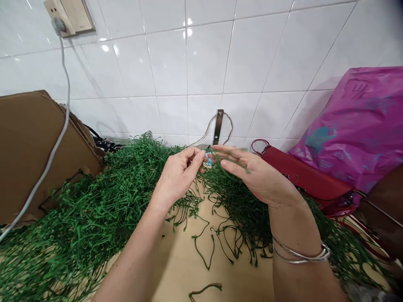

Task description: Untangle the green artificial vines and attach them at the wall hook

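My left hand [182,170] is closed near the centre, thumb and forefinger pinched on a thin green strand [206,151]. Beside its fingertips is a small blue and white item [209,158], partly hidden by the fingers. To the right, my right hand [244,165] has its fingers stretched apart, with blurred green strands across them. A large heap of green strands [116,197] lies left of my hands, and a darker heap [248,209] lies below my right hand. A few loose strands [204,251] rest on the tan table [189,277].
A cardboard box [37,147] stands at the left, with a grey cable [50,159] hanging in front. At the right are a red bag [302,174] and a purple plastic bag [362,126]. A metal strip [218,126] stands against the tiled wall [208,63].
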`<action>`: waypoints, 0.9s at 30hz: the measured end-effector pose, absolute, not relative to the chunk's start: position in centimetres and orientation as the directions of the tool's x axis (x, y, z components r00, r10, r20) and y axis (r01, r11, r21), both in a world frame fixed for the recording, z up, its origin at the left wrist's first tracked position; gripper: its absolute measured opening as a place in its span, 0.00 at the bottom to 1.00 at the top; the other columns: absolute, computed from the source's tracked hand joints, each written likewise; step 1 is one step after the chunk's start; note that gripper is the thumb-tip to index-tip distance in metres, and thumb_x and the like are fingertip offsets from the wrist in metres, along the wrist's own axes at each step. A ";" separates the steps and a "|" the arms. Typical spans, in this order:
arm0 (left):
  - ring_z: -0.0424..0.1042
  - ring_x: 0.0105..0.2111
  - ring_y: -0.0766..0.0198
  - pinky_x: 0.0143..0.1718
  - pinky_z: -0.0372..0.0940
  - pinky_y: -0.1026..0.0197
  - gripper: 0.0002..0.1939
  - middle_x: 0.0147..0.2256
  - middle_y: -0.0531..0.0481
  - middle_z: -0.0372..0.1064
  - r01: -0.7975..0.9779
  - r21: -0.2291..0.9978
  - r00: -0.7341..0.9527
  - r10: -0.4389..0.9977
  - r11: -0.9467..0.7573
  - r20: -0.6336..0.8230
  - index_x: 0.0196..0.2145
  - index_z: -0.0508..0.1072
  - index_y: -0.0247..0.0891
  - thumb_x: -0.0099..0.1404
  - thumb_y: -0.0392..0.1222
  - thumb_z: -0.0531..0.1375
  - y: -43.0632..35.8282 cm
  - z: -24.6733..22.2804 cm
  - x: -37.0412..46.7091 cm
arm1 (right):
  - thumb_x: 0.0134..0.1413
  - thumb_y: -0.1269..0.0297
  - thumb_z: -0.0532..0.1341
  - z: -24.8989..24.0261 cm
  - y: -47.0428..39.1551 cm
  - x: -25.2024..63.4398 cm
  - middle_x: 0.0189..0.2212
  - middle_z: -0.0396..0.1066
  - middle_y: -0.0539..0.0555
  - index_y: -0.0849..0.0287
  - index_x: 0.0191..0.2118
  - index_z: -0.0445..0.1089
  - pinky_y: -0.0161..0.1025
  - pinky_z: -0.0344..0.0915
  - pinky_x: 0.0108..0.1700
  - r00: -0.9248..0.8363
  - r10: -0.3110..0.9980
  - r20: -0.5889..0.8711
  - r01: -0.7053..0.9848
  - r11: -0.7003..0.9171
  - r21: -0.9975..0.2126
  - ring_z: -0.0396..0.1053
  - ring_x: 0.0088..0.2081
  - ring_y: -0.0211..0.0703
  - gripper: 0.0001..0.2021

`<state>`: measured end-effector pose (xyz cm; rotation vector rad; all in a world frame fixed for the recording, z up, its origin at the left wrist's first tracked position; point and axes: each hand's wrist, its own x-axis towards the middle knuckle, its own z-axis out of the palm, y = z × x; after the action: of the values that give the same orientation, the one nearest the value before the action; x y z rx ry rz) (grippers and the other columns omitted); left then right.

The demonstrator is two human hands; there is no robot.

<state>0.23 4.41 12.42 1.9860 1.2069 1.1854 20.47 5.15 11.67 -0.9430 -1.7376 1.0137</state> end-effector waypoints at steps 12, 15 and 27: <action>0.64 0.25 0.69 0.30 0.58 0.64 0.16 0.23 0.57 0.67 0.507 0.697 0.295 0.862 -0.507 0.413 0.34 0.75 0.38 0.73 0.50 0.54 4.5 12.7 -0.3 | 0.48 0.43 0.71 11.4 5.0 21.3 0.52 0.72 0.56 0.48 0.60 0.72 0.51 0.65 0.61 -0.341 0.906 0.250 -0.019 0.260 -0.966 0.68 0.56 0.52 0.34; 0.62 0.26 0.70 0.31 0.58 0.64 0.16 0.25 0.56 0.68 0.526 0.617 0.339 0.809 -0.586 0.480 0.35 0.76 0.38 0.73 0.49 0.54 4.4 12.9 -0.7 | 0.41 0.34 0.70 11.7 4.9 23.3 0.54 0.71 0.55 0.44 0.60 0.72 0.53 0.65 0.62 -0.373 0.876 0.306 -0.180 0.255 -0.950 0.64 0.61 0.56 0.39; 0.72 0.34 0.68 0.39 0.62 0.64 0.13 0.35 0.54 0.78 0.510 0.489 0.468 0.706 -0.707 0.532 0.37 0.77 0.39 0.75 0.44 0.55 4.5 12.8 -0.3 | 0.57 0.49 0.67 11.3 5.6 20.9 0.46 0.79 0.55 0.53 0.47 0.80 0.47 0.67 0.58 -0.442 0.862 0.248 0.124 0.333 -0.935 0.74 0.50 0.47 0.17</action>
<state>-0.30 4.50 12.75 2.4569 1.0426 1.0748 20.91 5.59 11.26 -0.8758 -1.8024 1.1708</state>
